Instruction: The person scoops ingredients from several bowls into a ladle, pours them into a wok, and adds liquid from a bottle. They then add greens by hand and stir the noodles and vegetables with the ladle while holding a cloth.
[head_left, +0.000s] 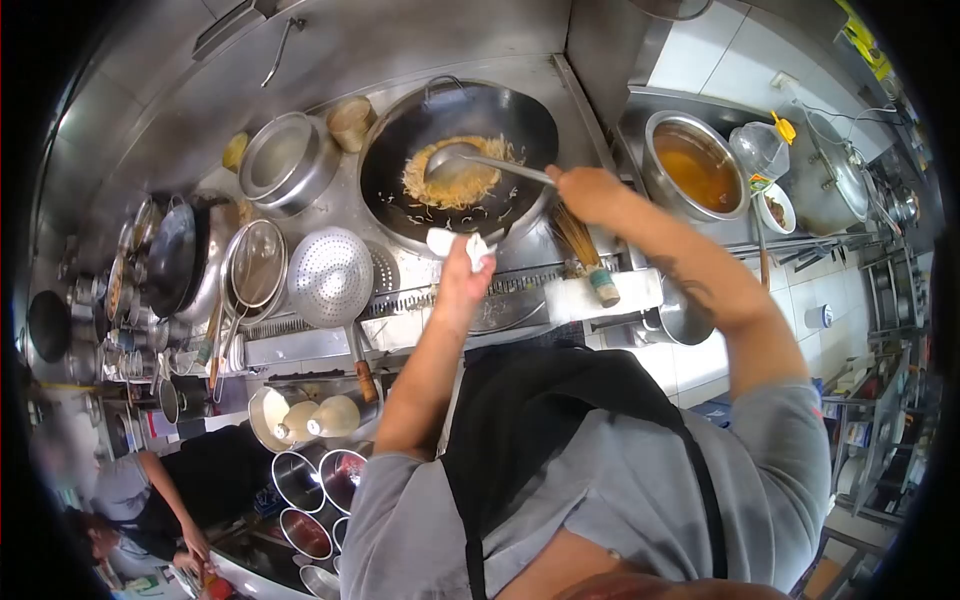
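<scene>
A large dark wok (395,165) sits on the steel range, with pale shredded food (488,180) spread in its middle. My right hand (592,192) is wrapped round the handle of a metal ladle (455,158), whose bowl lies on the food. At the wok's near rim, my left hand (465,275) is closed on a folded white cloth (445,242). The cloth covers the part of the rim under it. A bamboo wok brush (578,245) lies to the right of the wok, beside a white cloth block (605,294).
A perforated strainer (331,277) and stacked steel bowls (285,165) stand left of the wok. On the right is a steel basin of amber liquid (695,172) near a small white bowl (775,209). Another person (165,490) works at lower left, beside several metal pots (298,478).
</scene>
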